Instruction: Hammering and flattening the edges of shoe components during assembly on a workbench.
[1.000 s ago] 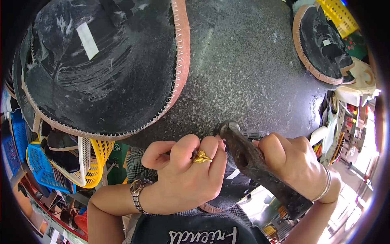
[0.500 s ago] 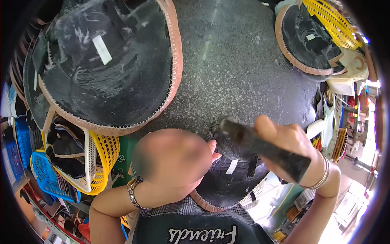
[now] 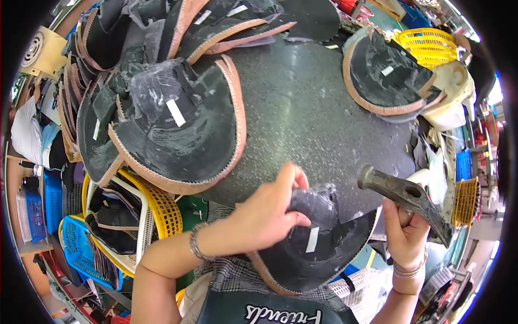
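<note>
My left hand (image 3: 264, 210) is closed on the top edge of a black shoe upper (image 3: 324, 254), pinching its dark folded part between thumb and fingers. This upper lies at the near edge of the table against my apron. It has a tan zigzag-stitched border and a white label. To its right, my right hand (image 3: 407, 229) grips a dark metal hammer (image 3: 402, 189), raised beside the table edge. The hammer's head points left and its handle is mostly hidden by the head and my fingers.
A dark, speckled table (image 3: 302, 113) spreads ahead. More uppers (image 3: 183, 146) are piled at its left, and another upper (image 3: 380, 78) lies far right beside a whitish container (image 3: 450, 92). Yellow (image 3: 167, 216) and blue baskets (image 3: 75, 248) stand lower left.
My right hand with the hammer has moved right and down, away from the upper. My left hand has moved right and up onto the upper's top edge. The view has shifted.
</note>
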A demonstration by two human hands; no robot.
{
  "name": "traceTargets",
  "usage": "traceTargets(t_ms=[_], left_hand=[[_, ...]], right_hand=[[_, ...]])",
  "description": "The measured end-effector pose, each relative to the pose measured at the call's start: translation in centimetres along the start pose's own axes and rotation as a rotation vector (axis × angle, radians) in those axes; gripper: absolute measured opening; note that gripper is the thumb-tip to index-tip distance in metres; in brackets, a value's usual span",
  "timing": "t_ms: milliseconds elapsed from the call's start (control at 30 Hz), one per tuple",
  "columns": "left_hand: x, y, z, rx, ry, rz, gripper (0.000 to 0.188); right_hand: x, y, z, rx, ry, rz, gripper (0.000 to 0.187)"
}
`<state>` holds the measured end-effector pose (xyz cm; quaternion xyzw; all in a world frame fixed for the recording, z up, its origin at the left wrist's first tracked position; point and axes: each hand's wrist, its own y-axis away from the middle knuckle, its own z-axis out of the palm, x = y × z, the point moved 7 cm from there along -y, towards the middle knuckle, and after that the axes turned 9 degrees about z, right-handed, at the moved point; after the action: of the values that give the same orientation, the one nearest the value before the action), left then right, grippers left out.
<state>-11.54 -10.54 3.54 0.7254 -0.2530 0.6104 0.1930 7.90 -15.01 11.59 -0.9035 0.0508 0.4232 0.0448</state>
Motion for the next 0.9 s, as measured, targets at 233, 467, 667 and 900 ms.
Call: traceTargets(t_ms=[233,467,667,900], left_hand=[[1.0,-2.2,-1.5,0.226,-0.896,0.297,0.06],[-0.9,-0.9,-2.5,0.285,-0.649,0.191,0.043],[-0.4,-0.7,-2.2,0.364,-0.819,0.215,0.027],[-1.2,-1.5,-2.6,0.355,-0.619,0.073,0.019]], right_hand=[[-1.3,-2.4,5.4,-0.438,0.358,-0.183,0.022],[-0.7,-4.1,7.2,-0.437,0.394,-0.179,0.022],[-0.6,-5.0,8.0,-0.611,0.438,-0.168,0.029],[-0.3,-6.0,8.0,-0.658,0.377,-0.1,0.025]])
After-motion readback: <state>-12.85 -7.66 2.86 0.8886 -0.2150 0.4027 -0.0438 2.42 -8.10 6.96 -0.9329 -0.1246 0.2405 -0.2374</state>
